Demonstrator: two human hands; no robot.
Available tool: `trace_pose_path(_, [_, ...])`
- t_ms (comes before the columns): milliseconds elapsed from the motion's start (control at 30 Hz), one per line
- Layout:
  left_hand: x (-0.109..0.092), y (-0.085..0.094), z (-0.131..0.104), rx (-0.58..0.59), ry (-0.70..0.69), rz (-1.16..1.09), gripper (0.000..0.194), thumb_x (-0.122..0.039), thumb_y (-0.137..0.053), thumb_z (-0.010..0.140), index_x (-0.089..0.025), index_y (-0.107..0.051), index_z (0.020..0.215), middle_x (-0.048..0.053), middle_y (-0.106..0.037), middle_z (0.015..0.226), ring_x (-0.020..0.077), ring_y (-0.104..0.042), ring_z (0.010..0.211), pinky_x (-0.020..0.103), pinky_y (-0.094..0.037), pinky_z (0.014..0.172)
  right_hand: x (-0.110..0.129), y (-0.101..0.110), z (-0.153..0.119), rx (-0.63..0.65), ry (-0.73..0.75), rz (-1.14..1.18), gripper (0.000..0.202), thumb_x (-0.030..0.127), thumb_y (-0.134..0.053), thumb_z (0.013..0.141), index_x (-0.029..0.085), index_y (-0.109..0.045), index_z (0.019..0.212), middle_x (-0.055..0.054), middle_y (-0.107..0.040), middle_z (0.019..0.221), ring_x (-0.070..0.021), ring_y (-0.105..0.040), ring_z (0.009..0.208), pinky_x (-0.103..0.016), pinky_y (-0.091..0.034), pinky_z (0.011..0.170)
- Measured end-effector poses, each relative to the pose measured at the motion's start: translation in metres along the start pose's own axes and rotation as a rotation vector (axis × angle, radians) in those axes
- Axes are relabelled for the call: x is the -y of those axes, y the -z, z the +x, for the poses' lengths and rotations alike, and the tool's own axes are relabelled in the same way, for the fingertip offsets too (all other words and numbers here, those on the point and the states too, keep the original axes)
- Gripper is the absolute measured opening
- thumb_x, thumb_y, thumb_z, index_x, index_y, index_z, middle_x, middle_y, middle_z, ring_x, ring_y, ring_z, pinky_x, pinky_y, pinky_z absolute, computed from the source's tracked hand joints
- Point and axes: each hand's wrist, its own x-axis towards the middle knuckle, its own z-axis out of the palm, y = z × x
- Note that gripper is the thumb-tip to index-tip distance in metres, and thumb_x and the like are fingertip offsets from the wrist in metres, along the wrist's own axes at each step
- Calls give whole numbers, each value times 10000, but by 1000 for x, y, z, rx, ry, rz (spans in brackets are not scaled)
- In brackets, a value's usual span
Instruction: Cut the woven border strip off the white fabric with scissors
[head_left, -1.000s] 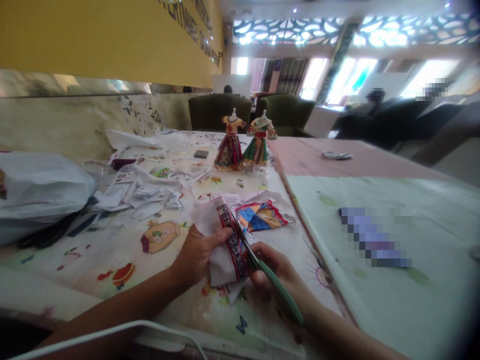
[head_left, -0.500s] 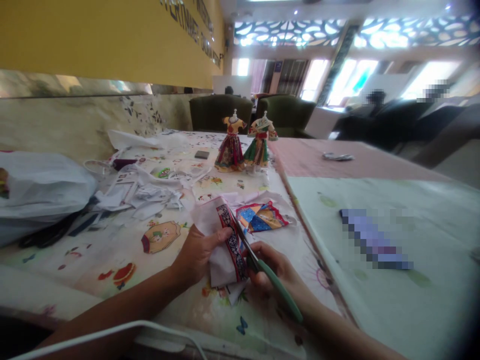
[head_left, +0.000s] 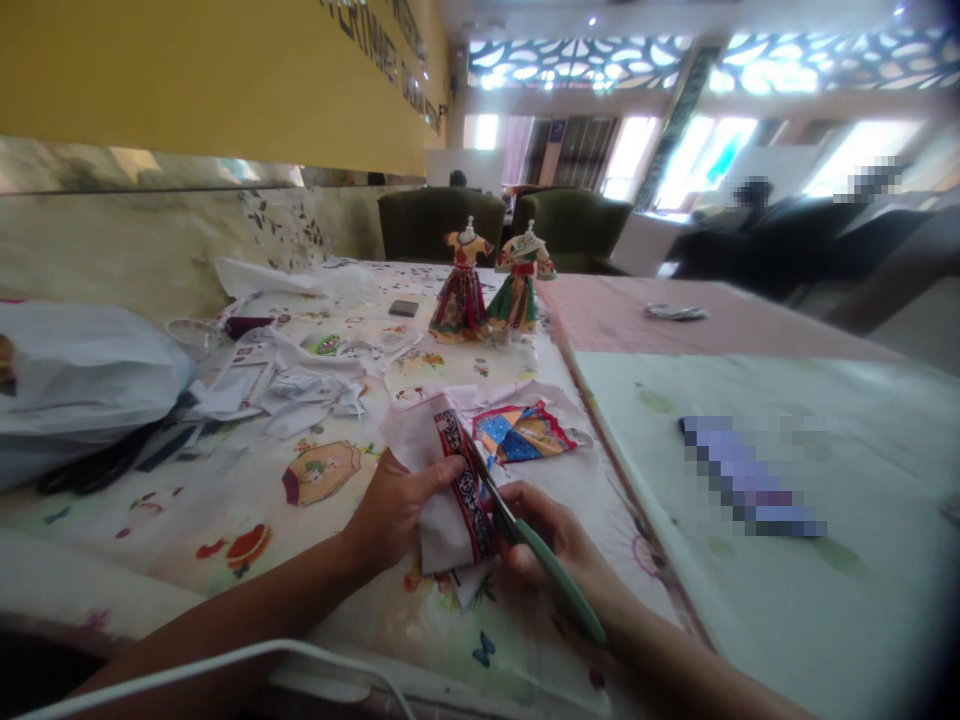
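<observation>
My left hand [head_left: 394, 505] is closed on a piece of white fabric [head_left: 441, 530], thumb pressed on the dark patterned border strip [head_left: 466, 490] that runs along it. My right hand [head_left: 544, 535] grips green-handled scissors [head_left: 555, 575]. Their blades lie along the right edge of the patterned strip, pointing up and to the left. How far the blades are parted cannot be made out. Just beyond the scissors lies a colourful patchwork fabric piece [head_left: 521, 432] in blue, orange and red on white cloth.
Two miniature dresses on stands, one maroon [head_left: 459, 300] and one green [head_left: 516, 295], stand farther back. White scraps [head_left: 300, 385] and a white plastic bag [head_left: 82, 380] lie left. A white cable [head_left: 225, 655] crosses the front. A pixelated bluish object [head_left: 750, 485] lies right.
Hardly anything differs. Both hands, the fabric and the scissors keep nearly the same places.
</observation>
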Motion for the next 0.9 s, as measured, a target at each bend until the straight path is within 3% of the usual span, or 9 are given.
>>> trace_pose_path(367, [3,4,1,12,2,17,437,-241,-937,639,-177,-779,1041,28,-798,837,170,-706,696,267,-570,673,-7,0,1,24,-10,89,558,640,-834,741,204,-600,999,68,-488,678,-74,-360,511,-184,-292,449])
trace_pose_path(733, [2,3,0,14,11,16,556,-224,-931,648,-200,-755,1174,38,-810,864,193,-726,723,282,-577,701,0,-3,-2,-5,-11,42,533,640,-826,751,187,-620,943,74,-493,639,-60,-359,459,-185,-258,411])
trace_pose_path(900, [0,3,3,-11,-46,18,504,-237,-913,670,-188,-761,1148,58,-811,917,224,-738,797,319,-584,763,2,-2,-2,-7,-33,12,557,657,-828,734,195,-609,956,82,-484,621,-72,-352,464,-206,-249,433])
